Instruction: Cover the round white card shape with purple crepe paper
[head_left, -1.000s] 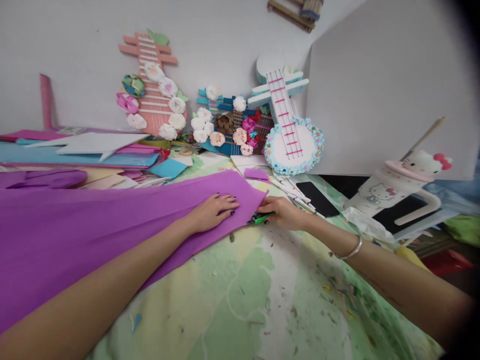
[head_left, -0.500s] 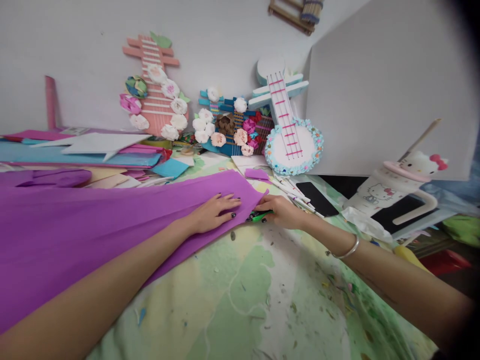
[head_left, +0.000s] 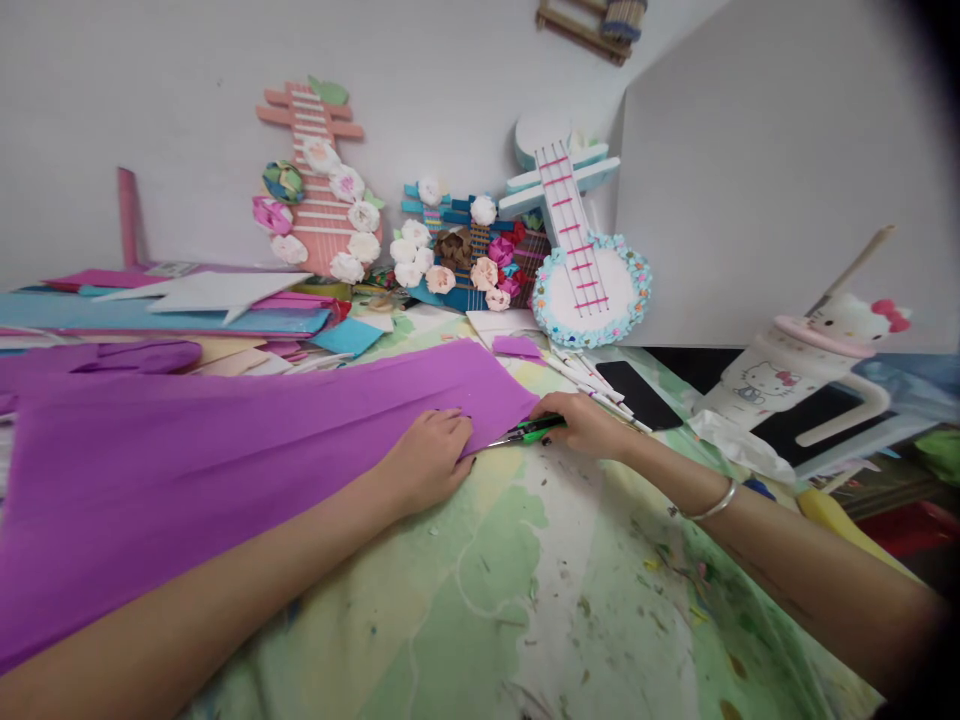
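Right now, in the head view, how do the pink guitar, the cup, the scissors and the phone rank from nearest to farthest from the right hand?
1. Scissors, held in the right hand.
2. Phone, just to its right.
3. Cup, farther right.
4. Pink guitar, at the back left.

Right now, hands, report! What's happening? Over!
Left hand on purple sheet. Right hand holding scissors at its edge. White sticks lie just beyond right hand.
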